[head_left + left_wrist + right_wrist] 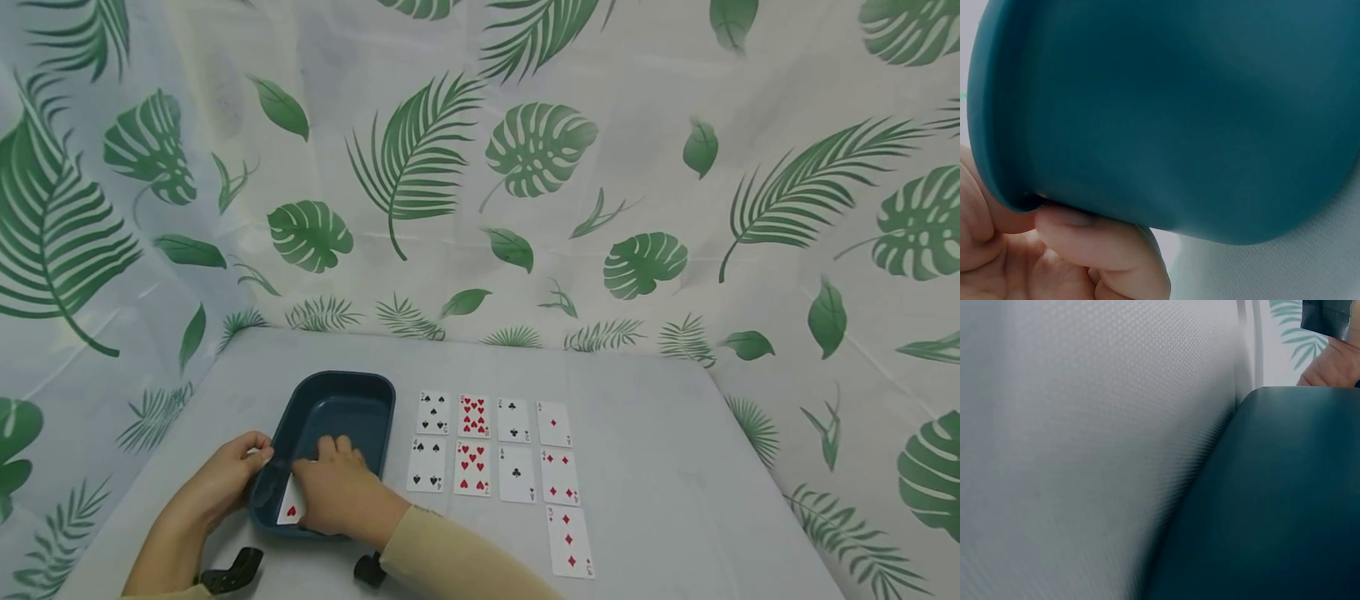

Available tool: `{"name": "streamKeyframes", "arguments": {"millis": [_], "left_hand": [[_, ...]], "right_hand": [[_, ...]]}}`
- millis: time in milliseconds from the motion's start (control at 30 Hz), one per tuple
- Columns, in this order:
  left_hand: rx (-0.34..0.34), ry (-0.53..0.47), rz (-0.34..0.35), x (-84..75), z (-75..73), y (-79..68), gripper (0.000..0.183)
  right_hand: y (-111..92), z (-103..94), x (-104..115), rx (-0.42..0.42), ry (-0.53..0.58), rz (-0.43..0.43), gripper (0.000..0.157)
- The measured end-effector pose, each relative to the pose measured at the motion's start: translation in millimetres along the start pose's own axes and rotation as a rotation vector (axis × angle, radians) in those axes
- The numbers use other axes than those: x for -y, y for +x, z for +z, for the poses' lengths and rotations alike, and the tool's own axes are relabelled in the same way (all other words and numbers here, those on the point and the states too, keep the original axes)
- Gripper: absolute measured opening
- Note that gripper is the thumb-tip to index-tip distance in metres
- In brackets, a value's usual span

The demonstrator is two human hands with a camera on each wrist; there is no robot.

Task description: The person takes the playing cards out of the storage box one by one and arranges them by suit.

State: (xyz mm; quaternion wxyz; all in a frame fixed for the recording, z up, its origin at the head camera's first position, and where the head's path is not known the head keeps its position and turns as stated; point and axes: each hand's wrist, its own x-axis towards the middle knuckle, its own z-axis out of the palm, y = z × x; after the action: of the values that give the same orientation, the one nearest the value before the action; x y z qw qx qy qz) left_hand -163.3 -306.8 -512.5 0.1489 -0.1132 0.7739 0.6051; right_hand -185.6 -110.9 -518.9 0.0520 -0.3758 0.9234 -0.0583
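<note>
A dark blue rectangular tray (378, 392) with rounded corners stands on the table's left side. My left hand (225, 471) grips its left rim; in the left wrist view the thumb (1091, 240) bends against the outer wall below the lip. Inside the tray's near half is my right hand (337, 492), fingers bent downward. Beside it, partly covered by the hand, shows a white playing card (288, 508) with a red heart. Whether the right fingers pinch this card is hidden. The right wrist view has only the tray's outer wall (1272, 500) up close, with the right fingers out of sight.
Right of the tray, face-up playing cards lie in columns by suit: spades (433, 413), hearts (473, 467), clubs (517, 473) and diamonds (570, 542). The diamonds column reaches nearest the front. A leaf-printed curtain (630, 192) encloses the pale table (675, 475).
</note>
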Motion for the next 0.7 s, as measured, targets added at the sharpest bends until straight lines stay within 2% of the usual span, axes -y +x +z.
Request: {"name": "streamKeyframes", "arguments": {"millis": [200,500,700], "left_hand": [[-0.005,0.003,-0.008,0.4,-0.4,-0.2,0.016],[-0.009,0.004,-0.017,0.6,-0.1,1.1,0.017],[-0.012,0.013,-0.021,0.0,-1.0,1.2,0.017]], "right_hand": [[-0.4,-3.3,1.9,0.017,-0.012,0.008,0.064],[1.1,-8.5,0.2,0.052,0.046,0.008,0.069],[0.6,-8.7,-1.0,0.031,0.085,0.016,0.070]]}}
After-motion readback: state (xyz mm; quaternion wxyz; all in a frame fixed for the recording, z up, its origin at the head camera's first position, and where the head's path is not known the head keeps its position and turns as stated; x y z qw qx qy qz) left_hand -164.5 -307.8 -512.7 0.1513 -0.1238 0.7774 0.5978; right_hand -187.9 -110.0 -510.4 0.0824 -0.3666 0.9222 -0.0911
